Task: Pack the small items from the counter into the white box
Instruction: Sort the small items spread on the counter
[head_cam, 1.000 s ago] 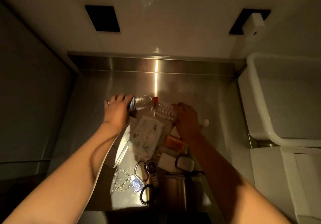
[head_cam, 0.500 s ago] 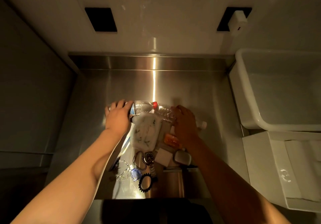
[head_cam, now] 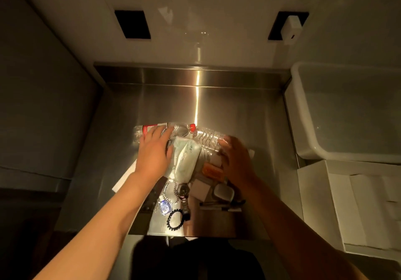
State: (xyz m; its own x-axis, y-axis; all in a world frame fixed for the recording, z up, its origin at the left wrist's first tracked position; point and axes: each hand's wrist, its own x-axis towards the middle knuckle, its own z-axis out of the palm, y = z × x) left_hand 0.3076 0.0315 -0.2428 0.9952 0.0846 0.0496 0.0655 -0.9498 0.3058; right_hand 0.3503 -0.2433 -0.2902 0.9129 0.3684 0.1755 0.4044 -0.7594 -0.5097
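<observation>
A cluster of small items lies on the stainless-steel counter (head_cam: 249,114): a red-capped plastic bottle (head_cam: 180,128) on its side, a second clear ribbed bottle (head_cam: 209,139) just beside its cap, a pale wrapped packet (head_cam: 184,160), an orange bar (head_cam: 212,171), a small white block (head_cam: 200,189), a grey case (head_cam: 223,193), a wristwatch (head_cam: 183,191), a silver chain (head_cam: 170,195) and a black bead bracelet (head_cam: 175,216). The left hand (head_cam: 153,153) lies over the red-capped bottle, fingers extended across its label, not visibly curled round it. The right hand (head_cam: 236,160) rests over the end of the ribbed bottle; whether it grasps anything cannot be told. The white box (head_cam: 312,195) sits open, well to the right of the cluster, below a white plastic tub (head_cam: 303,114).
</observation>
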